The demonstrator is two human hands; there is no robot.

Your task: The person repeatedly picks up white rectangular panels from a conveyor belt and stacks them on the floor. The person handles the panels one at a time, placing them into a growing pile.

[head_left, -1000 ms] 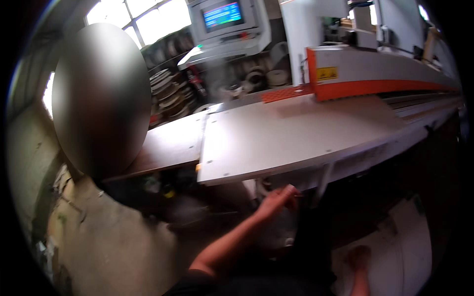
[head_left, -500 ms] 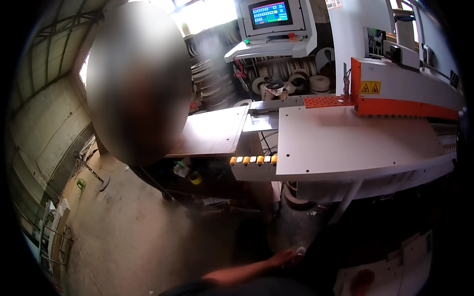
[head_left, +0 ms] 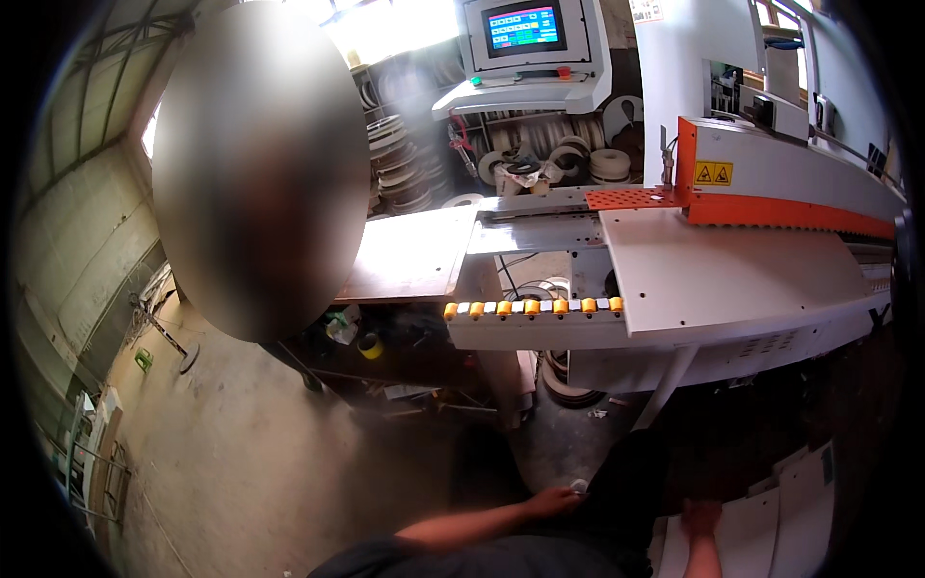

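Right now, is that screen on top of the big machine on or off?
On. The screen glows blue with coloured blocks, above a grey control panel.

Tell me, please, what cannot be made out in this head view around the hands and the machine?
- Left hand: too small and dark to tell whether the small pale thing at its fingertips is held or only touched.
- Right hand: rests on white panels; fingers too dim to read, forearm cut off by the lower edge.
- Person at left: hidden by a blur patch.
- Machine: its right end is lost in the dark fisheye rim.
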